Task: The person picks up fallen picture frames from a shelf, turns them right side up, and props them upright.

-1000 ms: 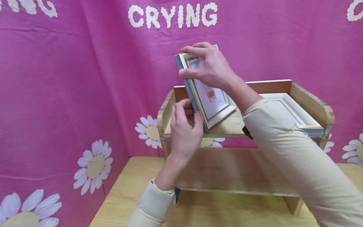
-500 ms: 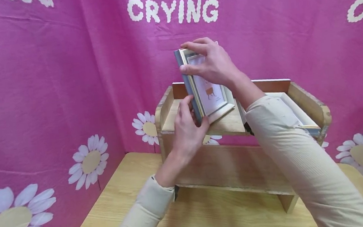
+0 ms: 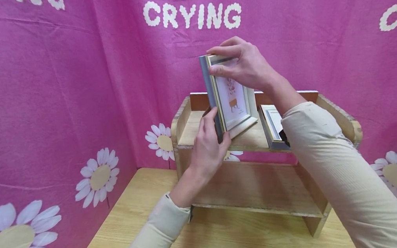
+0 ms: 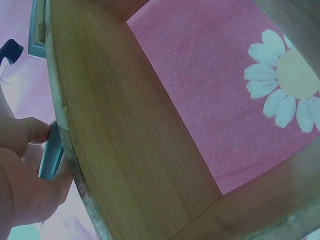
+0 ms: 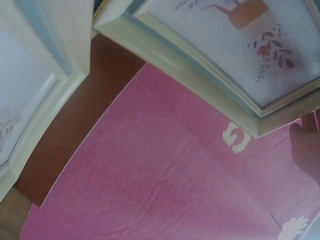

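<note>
A picture frame (image 3: 233, 97), pale with grey-blue sides and a potted plant print, stands tilted above the left part of the wooden shelf's top board (image 3: 249, 138). My right hand (image 3: 246, 62) grips its upper left part, thumb on the front and fingers over the top. Lower down, my left hand (image 3: 209, 144) pinches the bottom left corner between thumb and fingers. In the left wrist view that hand (image 4: 30, 170) holds the frame's blue edge (image 4: 51, 157). The right wrist view has the print (image 5: 265, 40) close up, with fingertips (image 5: 306, 145) at the frame's border.
A second picture frame (image 3: 272, 123) lies on the shelf's right part, partly hidden by the right sleeve (image 3: 328, 144). The shelf has raised side panels (image 3: 180, 121) and a lower board (image 3: 253, 186). It stands on a wooden table (image 3: 122, 225) before a pink floral cloth (image 3: 301, 44).
My left hand's curled fingers have extended and taken hold of the frame's lower left corner. The frame has shifted slightly right in view, and the right forearm has moved right.
</note>
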`<state>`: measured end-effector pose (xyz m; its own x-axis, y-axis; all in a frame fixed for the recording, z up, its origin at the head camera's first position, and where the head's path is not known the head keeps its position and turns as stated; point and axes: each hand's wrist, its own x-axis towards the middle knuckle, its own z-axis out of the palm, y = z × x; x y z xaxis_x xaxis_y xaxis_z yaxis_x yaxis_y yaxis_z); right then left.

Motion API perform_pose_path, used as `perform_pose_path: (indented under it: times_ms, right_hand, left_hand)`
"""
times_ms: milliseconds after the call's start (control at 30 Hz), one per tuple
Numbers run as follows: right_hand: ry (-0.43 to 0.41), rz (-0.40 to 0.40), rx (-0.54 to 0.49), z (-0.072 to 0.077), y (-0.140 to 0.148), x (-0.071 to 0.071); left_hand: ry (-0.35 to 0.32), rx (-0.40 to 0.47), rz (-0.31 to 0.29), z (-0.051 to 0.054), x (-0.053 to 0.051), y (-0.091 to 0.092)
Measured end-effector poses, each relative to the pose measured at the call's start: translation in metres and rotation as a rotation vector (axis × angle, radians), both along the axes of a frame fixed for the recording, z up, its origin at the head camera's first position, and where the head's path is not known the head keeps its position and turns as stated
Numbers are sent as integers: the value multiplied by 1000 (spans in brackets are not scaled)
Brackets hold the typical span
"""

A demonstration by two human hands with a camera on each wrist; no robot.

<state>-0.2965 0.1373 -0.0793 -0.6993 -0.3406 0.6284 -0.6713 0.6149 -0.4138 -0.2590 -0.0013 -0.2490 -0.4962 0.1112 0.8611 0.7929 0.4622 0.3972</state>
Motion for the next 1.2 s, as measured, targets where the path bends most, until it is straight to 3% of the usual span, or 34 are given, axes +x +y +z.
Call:
perform_pose_path:
  times_ms: [233, 500, 767, 1000, 1200]
  right_hand:
    - [39, 12, -24, 2, 7, 6]
    - [115, -99, -27, 8, 8, 16]
    - [277, -124, 40, 7, 8, 19]
    - [225, -254, 102, 4, 14, 19]
    - [183, -303, 98, -2, 16, 16]
  left_hand:
    - [38, -36, -15, 1, 0, -2]
    - [36, -3, -105, 4, -8, -10]
    - [98, -12, -128, 3, -21, -27]
    - [60, -27, -133, -1, -23, -35]
    - [32, -16, -111, -5, -22, -42]
